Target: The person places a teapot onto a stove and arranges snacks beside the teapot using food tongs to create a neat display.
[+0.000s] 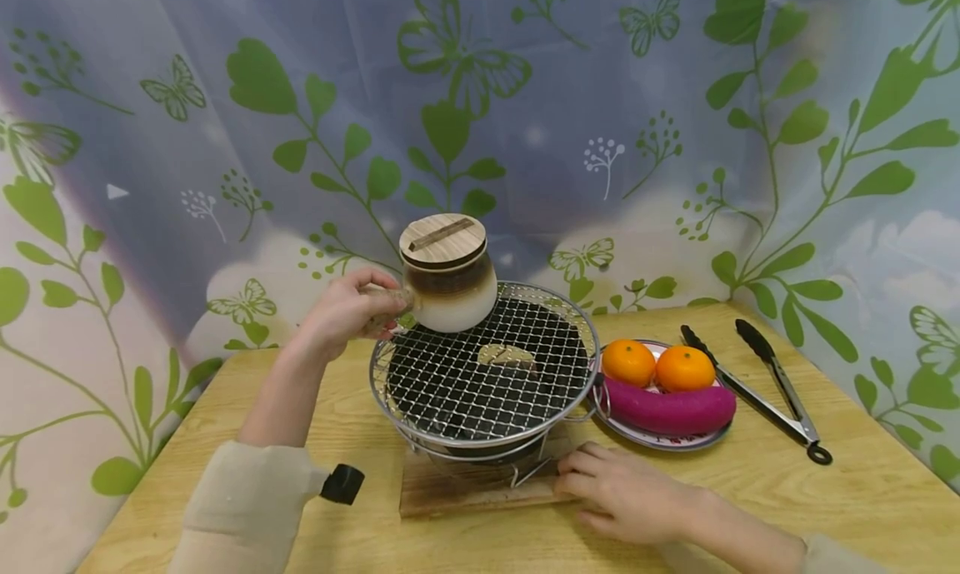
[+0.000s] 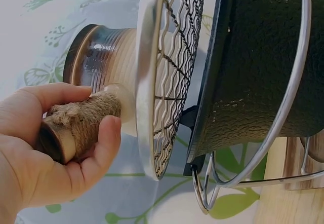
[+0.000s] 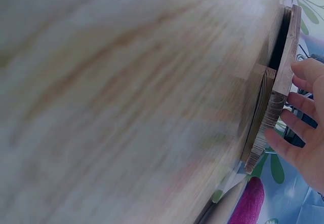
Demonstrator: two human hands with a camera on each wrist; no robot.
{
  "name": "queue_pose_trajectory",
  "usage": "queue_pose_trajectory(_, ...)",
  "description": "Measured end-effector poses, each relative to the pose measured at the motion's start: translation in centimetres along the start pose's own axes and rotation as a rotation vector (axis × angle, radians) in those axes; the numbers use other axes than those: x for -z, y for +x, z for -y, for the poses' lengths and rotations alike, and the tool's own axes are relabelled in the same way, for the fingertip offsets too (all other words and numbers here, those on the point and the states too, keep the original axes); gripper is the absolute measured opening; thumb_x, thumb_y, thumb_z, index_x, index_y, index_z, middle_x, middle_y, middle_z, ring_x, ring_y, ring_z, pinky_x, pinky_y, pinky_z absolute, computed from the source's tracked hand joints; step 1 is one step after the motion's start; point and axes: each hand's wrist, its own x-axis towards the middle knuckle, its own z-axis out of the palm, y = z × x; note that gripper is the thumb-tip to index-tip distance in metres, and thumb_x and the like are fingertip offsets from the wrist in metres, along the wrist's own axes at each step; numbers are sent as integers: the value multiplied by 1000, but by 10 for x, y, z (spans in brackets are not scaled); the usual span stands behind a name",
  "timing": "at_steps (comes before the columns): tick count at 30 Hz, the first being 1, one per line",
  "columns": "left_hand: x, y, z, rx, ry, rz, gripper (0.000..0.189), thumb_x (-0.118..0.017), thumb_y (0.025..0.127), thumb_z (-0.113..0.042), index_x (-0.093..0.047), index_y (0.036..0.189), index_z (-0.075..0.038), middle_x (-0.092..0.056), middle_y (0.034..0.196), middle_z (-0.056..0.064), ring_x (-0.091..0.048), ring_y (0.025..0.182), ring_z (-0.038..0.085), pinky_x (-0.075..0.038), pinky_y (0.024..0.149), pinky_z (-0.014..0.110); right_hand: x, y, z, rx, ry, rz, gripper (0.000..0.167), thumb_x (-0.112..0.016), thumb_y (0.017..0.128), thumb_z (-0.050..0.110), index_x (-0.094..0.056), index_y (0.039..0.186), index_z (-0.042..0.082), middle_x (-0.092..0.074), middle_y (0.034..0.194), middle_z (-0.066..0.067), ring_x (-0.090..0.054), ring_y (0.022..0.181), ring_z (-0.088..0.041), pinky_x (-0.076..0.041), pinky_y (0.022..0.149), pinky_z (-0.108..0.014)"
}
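Note:
My left hand [image 1: 360,303] grips the twine-wrapped side handle [image 2: 93,113] of a small brown-and-cream pot [image 1: 453,295]. A round wooden lid [image 1: 444,239] covers the pot, which overlaps the back left of the wire grill mesh [image 1: 465,391] in the head view. In the left wrist view, the pot's base is partly hidden behind the mesh rim. Beneath the mesh is a black charcoal stove [image 2: 258,72] in a wire frame on a wooden board [image 1: 457,495]. My right hand [image 1: 626,486] is at the board's front right corner, its fingertips right at the edge.
On the right, a plate [image 1: 678,446] holds two oranges [image 1: 628,362] and a purple sweet potato [image 1: 667,407]. Black-tipped tongs [image 1: 780,391] lie spread beyond it. A pale piece [image 1: 507,357] shows at the grill's middle. A leaf-patterned cloth [image 1: 525,141] hangs behind the wooden table [image 1: 322,424].

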Motion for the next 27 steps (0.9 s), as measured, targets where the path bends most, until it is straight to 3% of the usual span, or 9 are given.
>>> queue_pose_trajectory(6,0,-6,-3,-5,148,-54,39,-64,85,-16,-47,114,5,-52,99,13,-54,75,16,-54,72,37,0,0,0,-9,11,15,30,-66,81,27,-60,110,19,-55,113,-1,-51,103,-16,-46,89,-34)
queue_pose_trajectory(11,1,-13,-9,-39,300,-109,43,-68,83,-29,-52,110,1,-53,104,15,-53,74,18,-52,69,34,0,0,0,-10,11,12,31,-67,81,27,-60,110,19,-55,114,-1,-51,103,-16,-46,89,-34)
queue_pose_trajectory(15,0,-15,-11,-59,355,-127,45,-69,82,-34,-55,108,-1,-53,109,14,-54,79,21,-51,68,32,2,0,-2,-21,19,20,32,-66,81,27,-60,111,18,-55,114,-1,-51,104,-16,-46,89,-35)
queue_pose_trajectory(27,-1,-22,-12,-88,530,-198,44,-64,85,-36,-56,112,-2,-58,103,15,-55,80,24,-46,65,32,1,0,-1,-13,19,18,31,-66,81,26,-60,110,18,-55,113,-1,-51,103,-17,-46,89,-35)
